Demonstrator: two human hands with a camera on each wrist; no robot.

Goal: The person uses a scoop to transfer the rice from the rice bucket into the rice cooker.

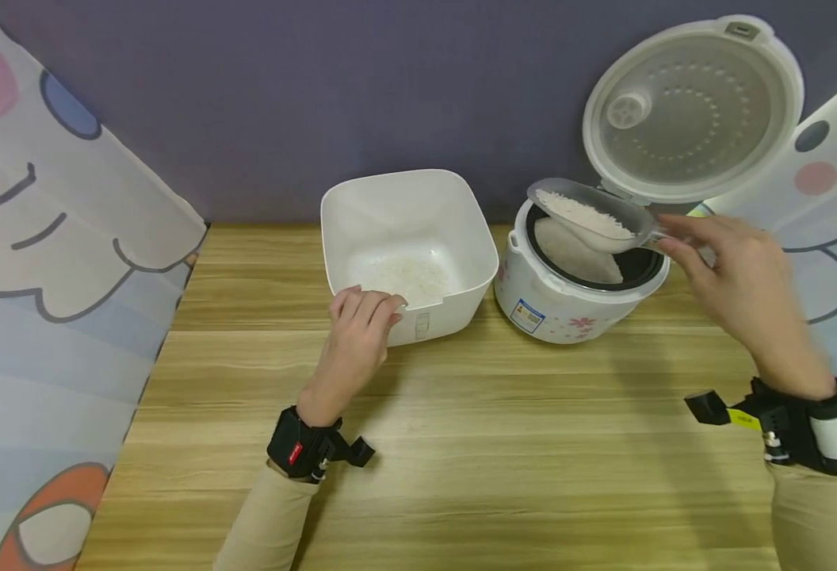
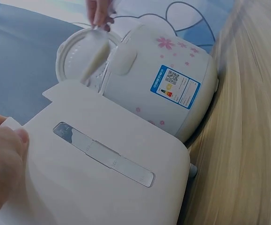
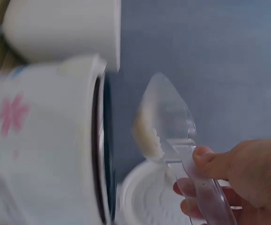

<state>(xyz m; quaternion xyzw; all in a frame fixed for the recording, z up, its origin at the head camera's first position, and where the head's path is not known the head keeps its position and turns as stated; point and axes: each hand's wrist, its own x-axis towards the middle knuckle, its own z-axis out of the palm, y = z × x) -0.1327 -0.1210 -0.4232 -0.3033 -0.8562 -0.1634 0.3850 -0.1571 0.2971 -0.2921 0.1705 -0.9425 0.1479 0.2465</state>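
My right hand [image 1: 735, 274] grips the handle of a clear plastic scoop [image 3: 172, 117], which carries white rice [image 1: 586, 216]. The scoop is held over the open rice cooker [image 1: 561, 313], a white one with pink flowers; more rice [image 1: 575, 252] lies in its dark inner pot. At the left, my left hand [image 1: 357, 329] holds the front rim of a white square bin [image 1: 407, 190], fingers curled over the edge. A thin layer of rice covers part of the bin's floor. In the left wrist view, the bin's front wall shows a narrow clear window [image 2: 105, 154].
The cooker's lid [image 1: 704, 111] stands raised behind the pot, toward the dark back wall [image 1: 283, 103]. Bin and cooker stand close together at the back of the wooden table [image 1: 497, 460]. Cartoon-printed cloth [image 1: 47, 238] hangs at both sides.
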